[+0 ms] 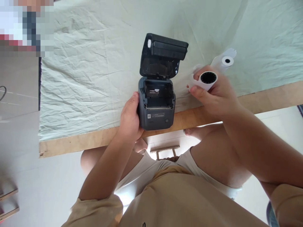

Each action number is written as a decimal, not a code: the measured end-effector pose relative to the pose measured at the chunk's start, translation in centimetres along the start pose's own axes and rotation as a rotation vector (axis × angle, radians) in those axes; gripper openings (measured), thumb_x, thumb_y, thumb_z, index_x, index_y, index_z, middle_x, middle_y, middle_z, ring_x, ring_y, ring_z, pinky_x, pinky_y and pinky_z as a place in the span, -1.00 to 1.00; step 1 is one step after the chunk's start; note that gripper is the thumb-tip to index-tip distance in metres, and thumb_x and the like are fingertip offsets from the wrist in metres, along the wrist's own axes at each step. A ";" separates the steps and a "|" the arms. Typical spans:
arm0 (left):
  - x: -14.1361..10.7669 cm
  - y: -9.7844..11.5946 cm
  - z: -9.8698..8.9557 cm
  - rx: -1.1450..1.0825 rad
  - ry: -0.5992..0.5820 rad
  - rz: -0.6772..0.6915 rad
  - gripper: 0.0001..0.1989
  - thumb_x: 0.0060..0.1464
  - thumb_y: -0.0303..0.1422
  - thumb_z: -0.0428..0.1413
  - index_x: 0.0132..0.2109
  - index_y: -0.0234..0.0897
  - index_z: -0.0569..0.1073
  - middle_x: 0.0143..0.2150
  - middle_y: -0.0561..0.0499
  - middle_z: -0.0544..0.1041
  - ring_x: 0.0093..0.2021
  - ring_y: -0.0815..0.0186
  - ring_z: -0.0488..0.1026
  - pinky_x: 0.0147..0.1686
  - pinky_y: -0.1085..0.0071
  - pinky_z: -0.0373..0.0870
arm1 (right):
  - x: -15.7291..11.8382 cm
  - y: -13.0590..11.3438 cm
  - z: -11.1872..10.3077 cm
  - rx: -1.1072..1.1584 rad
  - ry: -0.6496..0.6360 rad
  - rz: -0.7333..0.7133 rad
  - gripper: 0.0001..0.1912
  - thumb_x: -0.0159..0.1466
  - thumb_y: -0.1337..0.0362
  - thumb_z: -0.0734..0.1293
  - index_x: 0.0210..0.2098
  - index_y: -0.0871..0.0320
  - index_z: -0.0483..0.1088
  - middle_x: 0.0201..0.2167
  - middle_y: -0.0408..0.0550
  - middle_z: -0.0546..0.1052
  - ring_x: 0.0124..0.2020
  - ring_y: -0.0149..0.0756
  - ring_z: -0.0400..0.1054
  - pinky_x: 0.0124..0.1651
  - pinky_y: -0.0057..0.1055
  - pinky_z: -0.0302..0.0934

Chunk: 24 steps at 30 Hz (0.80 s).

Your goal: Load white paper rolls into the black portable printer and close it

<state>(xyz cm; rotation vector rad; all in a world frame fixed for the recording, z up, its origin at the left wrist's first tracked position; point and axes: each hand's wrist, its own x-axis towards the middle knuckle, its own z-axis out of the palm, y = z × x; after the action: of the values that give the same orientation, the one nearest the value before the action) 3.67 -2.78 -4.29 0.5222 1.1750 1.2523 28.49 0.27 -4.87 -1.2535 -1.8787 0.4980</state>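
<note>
A dark portable label printer is tilted up at the table's front edge with its lid swung back, and its paper bay shows no roll inside. My left hand grips the printer along its left side and lower corner. To the right of the printer, my right hand is closed around a white paper roll with a black core facing up. A loose end of paper hangs at the roll's left. Just beyond that hand, a smaller white paper roll with a partly unrolled strip rests on the cloth.
A pale green cloth covers the table, wrinkled at the left. The bare wooden front edge runs across in front of my lap. Below it stands a wooden stool or rung. A pixelated patch hides the top left corner.
</note>
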 end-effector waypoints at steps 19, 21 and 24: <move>-0.4 0.2 0.0 0.031 -0.002 0.009 -0.63 0.38 0.05 0.33 -0.19 -0.14 0.67 -0.25 0.02 0.77 0.10 0.04 0.80 0.03 0.21 0.78 | 0.9 2.0 -3.9 -0.495 0.359 0.095 -0.59 0.22 0.29 0.49 0.07 0.04 0.55 0.02 0.12 0.62 -0.04 -0.01 0.62 -0.02 -0.01 0.45; -0.4 0.2 0.1 0.034 0.007 0.010 -0.63 0.39 0.05 0.32 -0.19 -0.14 0.67 -0.25 0.00 0.77 0.12 0.02 0.79 0.06 0.19 0.78 | 1.5 3.2 -4.2 -0.546 0.313 0.184 -0.50 0.18 0.35 0.50 0.13 0.06 0.57 0.12 0.20 0.59 0.07 0.05 0.61 0.00 -0.02 0.45; -0.3 0.1 0.0 0.030 0.015 0.019 -0.61 0.39 0.07 0.30 -0.22 -0.13 0.65 -0.28 0.02 0.75 0.14 0.02 0.79 0.10 0.18 0.77 | 2.1 4.3 -3.9 -0.597 0.323 0.258 -0.45 0.13 0.45 0.50 0.12 0.05 0.58 0.18 0.28 0.55 0.23 0.12 0.54 0.02 -0.04 0.44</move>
<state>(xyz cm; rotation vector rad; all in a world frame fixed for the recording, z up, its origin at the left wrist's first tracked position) 3.70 -3.02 -4.08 0.5483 1.2052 1.2579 33.71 3.61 -4.62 -1.8523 -1.6434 -0.1580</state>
